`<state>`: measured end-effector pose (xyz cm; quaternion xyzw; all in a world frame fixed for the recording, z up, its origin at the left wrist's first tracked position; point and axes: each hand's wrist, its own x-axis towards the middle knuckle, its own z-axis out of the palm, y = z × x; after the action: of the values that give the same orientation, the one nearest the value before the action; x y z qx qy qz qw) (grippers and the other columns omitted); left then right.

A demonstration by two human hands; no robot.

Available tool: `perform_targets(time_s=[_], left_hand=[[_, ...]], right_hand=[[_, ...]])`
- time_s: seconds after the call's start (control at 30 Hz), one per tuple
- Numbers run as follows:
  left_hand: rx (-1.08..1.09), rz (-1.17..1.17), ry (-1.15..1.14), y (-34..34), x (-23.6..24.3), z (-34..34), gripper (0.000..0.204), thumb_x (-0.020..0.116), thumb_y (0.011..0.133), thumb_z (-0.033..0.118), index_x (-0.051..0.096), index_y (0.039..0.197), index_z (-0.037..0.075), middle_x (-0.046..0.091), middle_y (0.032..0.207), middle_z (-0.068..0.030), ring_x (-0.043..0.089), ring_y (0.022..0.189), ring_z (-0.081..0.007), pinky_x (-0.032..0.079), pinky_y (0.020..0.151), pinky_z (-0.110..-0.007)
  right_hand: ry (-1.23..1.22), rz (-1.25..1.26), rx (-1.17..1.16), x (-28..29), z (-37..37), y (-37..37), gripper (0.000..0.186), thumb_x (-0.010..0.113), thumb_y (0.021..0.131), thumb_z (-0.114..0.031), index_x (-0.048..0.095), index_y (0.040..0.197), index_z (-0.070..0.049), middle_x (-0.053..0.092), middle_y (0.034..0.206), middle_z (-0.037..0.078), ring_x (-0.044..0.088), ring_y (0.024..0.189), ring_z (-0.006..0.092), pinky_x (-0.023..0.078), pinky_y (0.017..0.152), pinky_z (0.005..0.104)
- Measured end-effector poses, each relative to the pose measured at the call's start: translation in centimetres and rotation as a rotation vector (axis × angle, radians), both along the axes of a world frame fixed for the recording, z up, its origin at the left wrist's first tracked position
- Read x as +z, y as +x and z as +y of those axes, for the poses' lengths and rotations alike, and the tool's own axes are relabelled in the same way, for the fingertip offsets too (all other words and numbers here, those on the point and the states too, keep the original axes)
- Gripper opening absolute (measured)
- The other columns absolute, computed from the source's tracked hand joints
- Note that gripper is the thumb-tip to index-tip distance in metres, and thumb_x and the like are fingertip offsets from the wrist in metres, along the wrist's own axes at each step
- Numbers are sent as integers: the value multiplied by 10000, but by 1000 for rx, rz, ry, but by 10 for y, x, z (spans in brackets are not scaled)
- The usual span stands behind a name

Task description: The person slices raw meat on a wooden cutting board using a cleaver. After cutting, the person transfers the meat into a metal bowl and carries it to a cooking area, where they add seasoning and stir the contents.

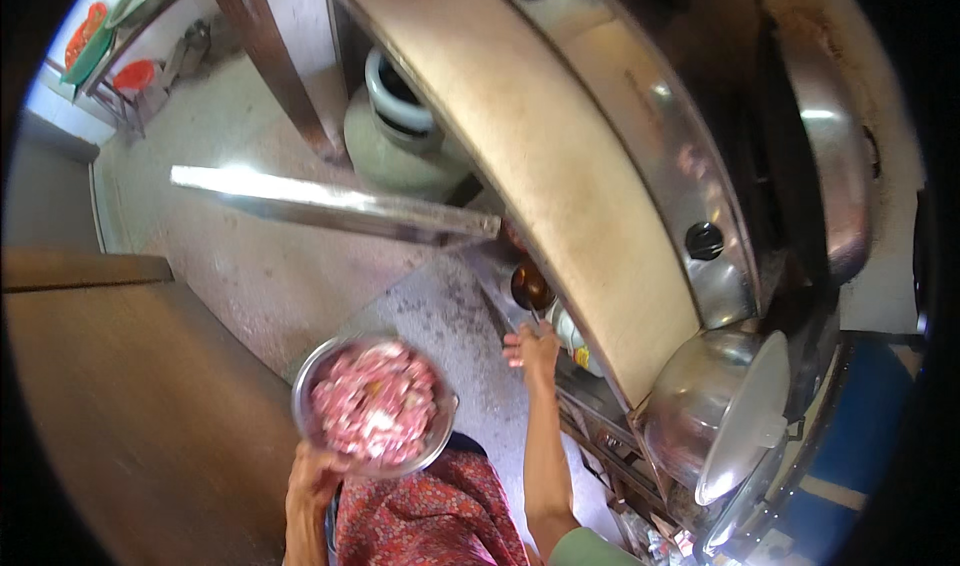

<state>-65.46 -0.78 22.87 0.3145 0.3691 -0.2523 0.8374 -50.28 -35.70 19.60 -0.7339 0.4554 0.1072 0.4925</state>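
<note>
In my left hand (pixel 318 474) is the rim of a round steel bowl (pixel 300 391), held in front of my patterned apron (pixel 430 511). Pieces of raw pink meat (pixel 375 401) fill it. My right hand (pixel 535 349) reaches into the open compartment under the counter, its fingers bent. A thin stem shows at its fingertips, leading toward a dark brown, shiny round container (pixel 530 286). Whether the stem belongs to a spoon is too small to tell. Just beside that hand stands a white container with a yellow patch (pixel 580 351).
An open cabinet door (pixel 335 204) sticks out over the floor. Behind it is a gas cylinder (pixel 400 156). The beige counter edge (pixel 560 176) overhangs my right hand, with a large metal pot (pixel 700 396) at its near end. A wooden tabletop (pixel 130 406) lies to the left.
</note>
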Motion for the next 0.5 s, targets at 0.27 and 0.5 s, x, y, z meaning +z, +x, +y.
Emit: perform_targets(time_s=[0.27, 0.5], left_hand=[[427, 118, 192, -40, 100, 68, 316, 556, 611, -47, 594, 922, -10, 617, 838, -99, 594, 718, -181, 494, 605, -275], [615, 27, 175, -40, 145, 61, 132, 563, 650, -51, 555, 758, 25, 575, 693, -68, 512, 556, -142, 411, 488, -249]], right_hand=[[-647, -1073, 917, 89, 200, 133, 371, 504, 874, -228, 513, 1170, -3, 561, 1103, 185, 530, 1019, 341, 406, 871, 444], [-407, -598, 1299, 82, 212, 120, 382, 430, 906, -286, 653, 825, 13, 642, 843, 203, 618, 767, 365, 457, 738, 456]])
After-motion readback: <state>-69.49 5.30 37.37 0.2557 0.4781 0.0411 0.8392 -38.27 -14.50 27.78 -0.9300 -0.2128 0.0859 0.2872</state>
